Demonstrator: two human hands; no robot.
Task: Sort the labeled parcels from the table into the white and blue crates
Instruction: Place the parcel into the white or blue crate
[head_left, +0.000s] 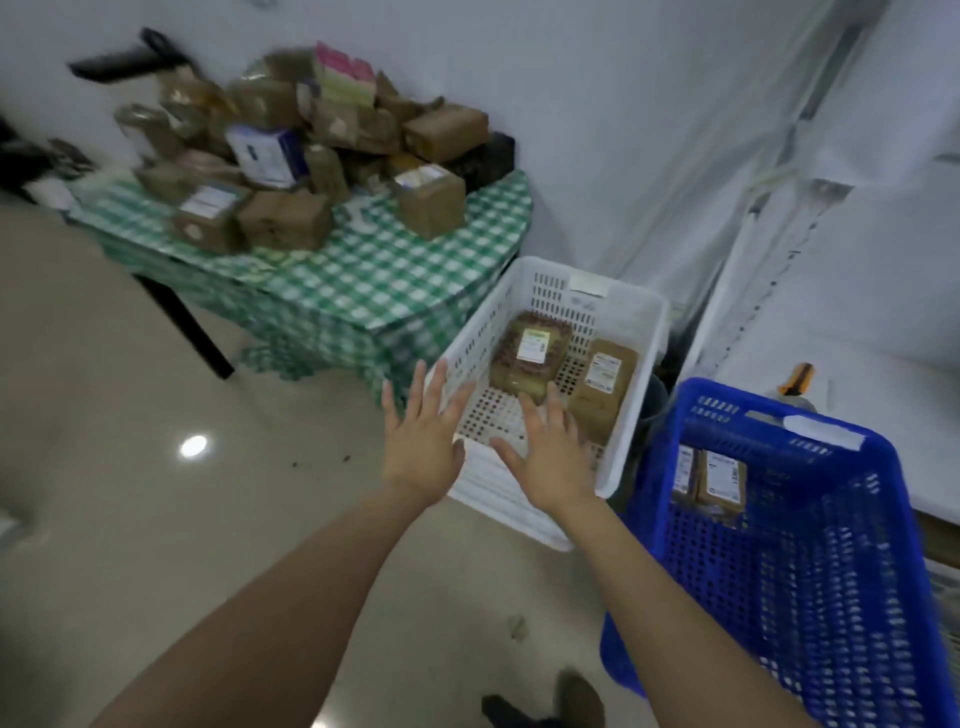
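Observation:
A heap of brown labeled parcels (311, 150) covers the table with the green checked cloth (374, 280) at the upper left. The white crate (631, 395) stands on the floor beside the table and holds two labeled parcels: a bubble-wrapped one (530, 353) and a flat brown one (605, 384). The blue crate (810, 551) at the right holds two small labeled parcels (709, 480). My left hand (423, 441) hovers open at the white crate's near left corner. My right hand (550, 452) is open over its near rim, empty, fingertips close to the bubble-wrapped parcel.
White sheeting (675, 130) hangs behind the crates along the wall. An orange-handled tool (795, 379) lies behind the blue crate. A dark table leg (182, 322) stands on the glossy beige floor (156, 519). My shoes (545, 701) show at the bottom.

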